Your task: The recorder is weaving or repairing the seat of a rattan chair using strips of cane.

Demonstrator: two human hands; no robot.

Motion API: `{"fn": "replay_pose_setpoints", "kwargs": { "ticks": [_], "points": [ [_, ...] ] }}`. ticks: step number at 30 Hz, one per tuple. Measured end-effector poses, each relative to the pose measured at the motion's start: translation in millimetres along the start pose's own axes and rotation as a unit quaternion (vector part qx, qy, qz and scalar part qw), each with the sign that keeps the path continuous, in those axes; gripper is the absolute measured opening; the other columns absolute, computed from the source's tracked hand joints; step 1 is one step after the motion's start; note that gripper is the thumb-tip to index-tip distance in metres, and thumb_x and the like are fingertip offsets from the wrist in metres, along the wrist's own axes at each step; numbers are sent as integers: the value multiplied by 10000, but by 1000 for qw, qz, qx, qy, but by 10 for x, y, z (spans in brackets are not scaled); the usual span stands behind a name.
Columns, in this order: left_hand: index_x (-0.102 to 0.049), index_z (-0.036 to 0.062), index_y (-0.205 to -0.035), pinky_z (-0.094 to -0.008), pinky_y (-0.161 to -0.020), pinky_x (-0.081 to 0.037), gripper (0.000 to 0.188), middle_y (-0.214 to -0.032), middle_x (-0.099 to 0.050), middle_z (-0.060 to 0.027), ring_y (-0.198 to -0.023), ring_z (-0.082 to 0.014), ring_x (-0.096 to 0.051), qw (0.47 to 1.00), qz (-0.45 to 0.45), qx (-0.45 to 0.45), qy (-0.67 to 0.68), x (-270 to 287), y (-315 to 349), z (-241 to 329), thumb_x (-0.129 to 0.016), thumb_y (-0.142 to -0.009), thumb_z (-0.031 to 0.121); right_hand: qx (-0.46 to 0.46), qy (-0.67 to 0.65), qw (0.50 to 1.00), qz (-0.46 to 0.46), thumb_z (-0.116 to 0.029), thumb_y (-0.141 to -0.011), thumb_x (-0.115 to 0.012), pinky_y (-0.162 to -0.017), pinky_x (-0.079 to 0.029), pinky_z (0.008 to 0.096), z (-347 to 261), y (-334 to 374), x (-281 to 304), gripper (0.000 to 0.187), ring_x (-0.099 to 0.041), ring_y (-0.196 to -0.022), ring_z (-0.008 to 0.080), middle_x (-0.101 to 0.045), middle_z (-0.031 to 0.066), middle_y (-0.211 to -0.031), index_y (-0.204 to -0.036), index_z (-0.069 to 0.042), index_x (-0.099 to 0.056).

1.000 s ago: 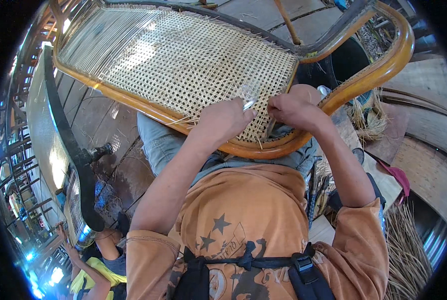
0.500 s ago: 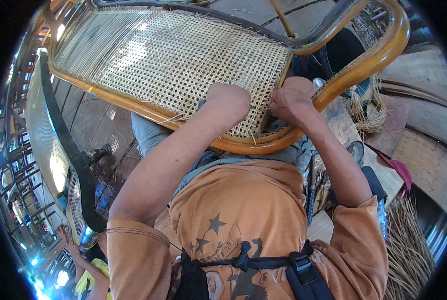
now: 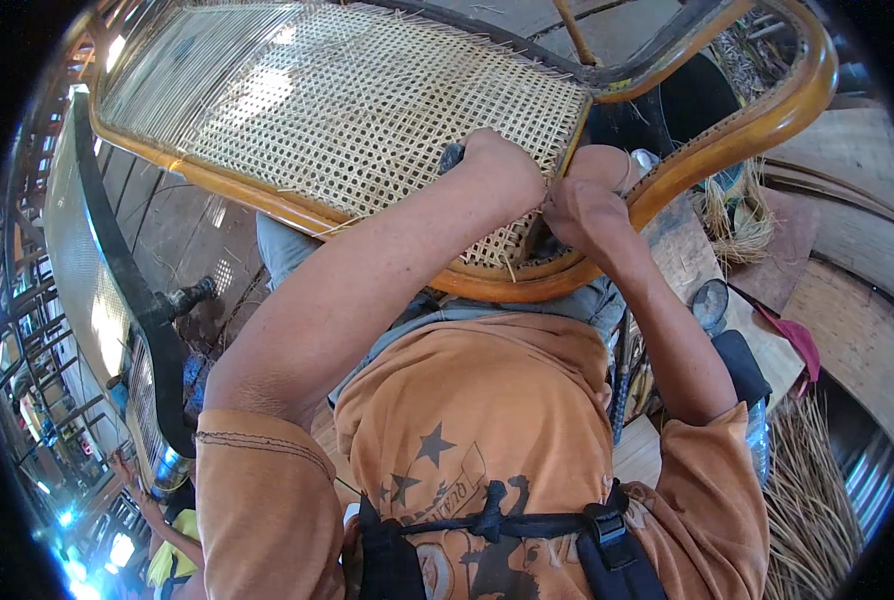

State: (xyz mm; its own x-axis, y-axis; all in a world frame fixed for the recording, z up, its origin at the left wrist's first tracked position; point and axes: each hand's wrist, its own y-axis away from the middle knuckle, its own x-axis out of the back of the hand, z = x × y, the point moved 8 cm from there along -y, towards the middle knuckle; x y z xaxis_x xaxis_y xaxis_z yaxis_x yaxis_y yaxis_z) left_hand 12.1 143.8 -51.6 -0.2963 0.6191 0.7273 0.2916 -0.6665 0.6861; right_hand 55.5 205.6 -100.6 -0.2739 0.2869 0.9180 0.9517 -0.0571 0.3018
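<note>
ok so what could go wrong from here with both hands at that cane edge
The left hand, with a dark object showing at it, is very close to the right hand; a slip might knock its fingers. Loose strand ends by the left forearm could snag on it. The wooden frame seems to lie over the lap, so a hard push might shift it.

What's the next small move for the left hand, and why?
Probably ease the left hand slightly back from the right hand: they sit close together at the woven cane panel's edge, and the left fist hides the rest of the dark object poking out of it.
</note>
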Motion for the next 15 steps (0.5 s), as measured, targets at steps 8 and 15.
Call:
{"fn": "replay_pose_setpoints", "kwargs": {
  "ticks": [8,15],
  "points": [
    [-680,67,-965,-378,-734,-500,249,-967,-665,-103,-904,-238,-642,999,10,2,31,-61,-24,-60,-527,-787,149,21,18,1000,15,-151,-761,-532,-480,-501,407,-60,86,19,174,-644,-590,316,-627,181,-636,-693,-45,-651],
    [-656,95,-1047,-397,-790,-481,280,-1069,-636,-94,-976,-236,-616,998,-26,7,54,-95,-18,-94,-548,-798,163,79,-6,996,38,-166,-783,-522,-466,-492,417,-76,88,65,203,-635,-567,320,-614,193,-615,-674,-40,-637]
  ]
}}
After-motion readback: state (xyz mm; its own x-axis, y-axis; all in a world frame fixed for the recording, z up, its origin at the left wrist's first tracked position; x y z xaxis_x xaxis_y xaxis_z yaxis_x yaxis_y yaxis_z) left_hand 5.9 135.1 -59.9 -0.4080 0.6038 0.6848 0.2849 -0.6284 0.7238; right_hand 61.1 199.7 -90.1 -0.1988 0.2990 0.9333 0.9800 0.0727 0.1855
